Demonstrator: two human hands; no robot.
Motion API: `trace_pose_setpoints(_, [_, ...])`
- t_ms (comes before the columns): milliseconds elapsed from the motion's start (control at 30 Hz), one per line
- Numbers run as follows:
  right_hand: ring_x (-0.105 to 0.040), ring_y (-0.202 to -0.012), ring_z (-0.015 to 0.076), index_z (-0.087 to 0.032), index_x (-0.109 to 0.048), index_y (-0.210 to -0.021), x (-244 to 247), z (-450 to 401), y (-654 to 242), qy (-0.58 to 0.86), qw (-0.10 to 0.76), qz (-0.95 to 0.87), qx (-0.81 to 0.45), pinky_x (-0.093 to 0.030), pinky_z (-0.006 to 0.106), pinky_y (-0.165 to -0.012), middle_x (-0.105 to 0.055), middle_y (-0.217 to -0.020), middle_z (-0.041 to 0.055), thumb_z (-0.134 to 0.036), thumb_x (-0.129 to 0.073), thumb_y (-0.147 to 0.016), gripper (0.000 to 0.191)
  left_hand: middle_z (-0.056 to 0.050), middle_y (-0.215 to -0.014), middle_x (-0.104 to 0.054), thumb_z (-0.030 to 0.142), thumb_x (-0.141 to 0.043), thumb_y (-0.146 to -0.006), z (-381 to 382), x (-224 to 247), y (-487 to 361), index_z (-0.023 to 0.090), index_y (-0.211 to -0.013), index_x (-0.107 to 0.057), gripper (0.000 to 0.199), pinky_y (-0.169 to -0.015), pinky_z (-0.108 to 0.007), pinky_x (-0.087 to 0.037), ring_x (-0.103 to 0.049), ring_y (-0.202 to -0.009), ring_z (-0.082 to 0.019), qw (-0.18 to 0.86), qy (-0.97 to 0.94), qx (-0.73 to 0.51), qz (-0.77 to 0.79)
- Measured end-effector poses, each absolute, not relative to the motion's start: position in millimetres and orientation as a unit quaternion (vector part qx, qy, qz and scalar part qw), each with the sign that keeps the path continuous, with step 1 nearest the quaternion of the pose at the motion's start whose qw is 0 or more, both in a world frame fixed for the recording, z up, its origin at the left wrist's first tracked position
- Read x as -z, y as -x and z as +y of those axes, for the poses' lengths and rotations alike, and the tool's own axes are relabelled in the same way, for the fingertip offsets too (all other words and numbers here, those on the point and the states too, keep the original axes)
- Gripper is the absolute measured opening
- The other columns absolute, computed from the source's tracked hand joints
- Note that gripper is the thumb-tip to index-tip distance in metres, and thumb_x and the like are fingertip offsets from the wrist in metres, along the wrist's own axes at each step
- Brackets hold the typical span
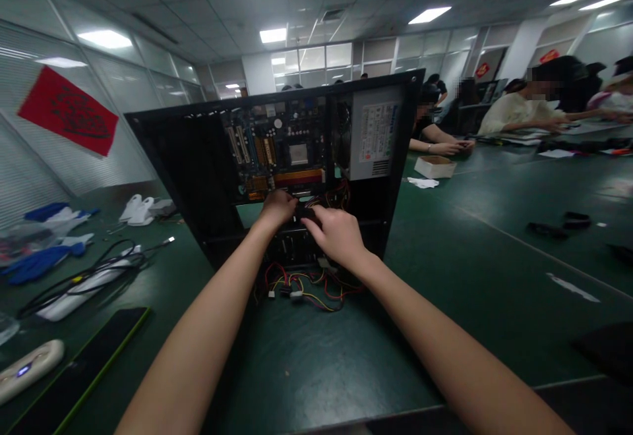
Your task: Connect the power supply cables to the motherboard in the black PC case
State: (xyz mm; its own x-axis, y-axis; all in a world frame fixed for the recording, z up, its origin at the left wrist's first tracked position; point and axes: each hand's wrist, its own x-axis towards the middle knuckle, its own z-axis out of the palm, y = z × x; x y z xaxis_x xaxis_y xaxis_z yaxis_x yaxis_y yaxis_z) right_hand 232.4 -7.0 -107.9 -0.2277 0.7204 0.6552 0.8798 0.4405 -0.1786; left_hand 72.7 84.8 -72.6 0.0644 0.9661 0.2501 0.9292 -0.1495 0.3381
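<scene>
An open black computer case (190, 178) stands upright on the table in front of me, its inside facing me. In its upper part are a motherboard (277, 138) and, at the upper right, a silver power supply (376, 135). Just below the motherboard, my left hand (278, 211) is closed, its fingertips bent around something I cannot make out. Close beside it, my right hand (341, 236) pinches a small black part (304, 213) between thumb and fingers; its kind is unclear. Loose power cables (316, 296) with red and yellow wires hang out at the case's bottom.
On the left lie a power strip (93, 287) with a black cable, blue gloves (42, 260), a dark green-edged mat (93, 362) and a pale device with a lit display (32, 369). A small open box (435, 167) stands at the right; other people sit beyond it.
</scene>
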Motion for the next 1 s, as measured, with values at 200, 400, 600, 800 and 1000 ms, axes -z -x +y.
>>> trace_pose_setpoints(200, [-0.069, -0.079, 0.0241, -0.02, -0.067, -0.101, 107, -10, -231, 0.509, 0.365, -0.774, 0.091, -0.035, 0.029, -0.063, -0.074, -0.087, 0.0066, -0.042, -0.052, -0.1, 0.026, -0.012, -0.091, -0.078, 0.034, -0.055, -0.093, 85, 77, -68, 0.015, -0.094, -0.08, 0.031, -0.072, -0.026, -0.047, -0.07, -0.083, -0.021, 0.052, -0.727, -0.22, 0.649])
trace_pose_setpoints(400, [-0.067, -0.081, 0.0207, -0.018, -0.065, -0.09, 81, 8, -238, 0.475, 0.463, -0.744, -0.077, -0.04, 0.027, -0.068, -0.074, -0.088, 0.0072, -0.033, -0.052, -0.099, 0.023, -0.011, -0.089, -0.078, 0.041, -0.056, -0.091, 81, 78, -63, 0.017, -0.091, -0.08, 0.034, -0.07, -0.026, -0.047, -0.071, -0.085, -0.023, 0.064, -0.729, -0.229, 0.642])
trace_pose_setpoints(600, [-0.064, -0.073, 0.0168, -0.017, -0.061, -0.077, 39, 51, -205, 0.428, 0.524, -0.664, -0.32, -0.045, 0.026, -0.067, -0.07, -0.079, 0.0033, -0.023, -0.057, -0.093, 0.017, -0.014, -0.098, -0.078, 0.04, -0.063, -0.086, 78, 76, -60, 0.018, -0.1, -0.077, 0.03, -0.071, -0.026, -0.048, -0.073, -0.093, -0.026, 0.076, -0.731, -0.225, 0.64])
trace_pose_setpoints(800, [-0.051, -0.053, 0.0094, -0.017, -0.054, -0.066, 60, 69, -174, 0.455, 0.53, -0.543, -0.466, -0.037, 0.02, -0.053, -0.053, -0.056, -0.0049, -0.019, -0.055, -0.095, 0.029, -0.02, -0.108, -0.075, 0.042, -0.066, -0.083, 73, 75, -61, 0.016, -0.111, -0.074, 0.039, -0.073, -0.029, -0.049, -0.072, -0.099, -0.03, 0.071, -0.731, -0.21, 0.645])
trace_pose_setpoints(1000, [-0.055, -0.047, 0.0107, -0.015, -0.054, -0.076, 75, 65, -203, 0.507, 0.481, -0.463, -0.546, -0.046, 0.023, -0.051, -0.059, -0.058, -0.0016, -0.008, -0.049, -0.096, 0.022, -0.013, -0.096, -0.078, 0.037, -0.058, -0.087, 73, 78, -61, 0.02, -0.091, -0.078, 0.026, -0.07, -0.029, -0.048, -0.072, -0.088, -0.025, 0.078, -0.736, -0.209, 0.64])
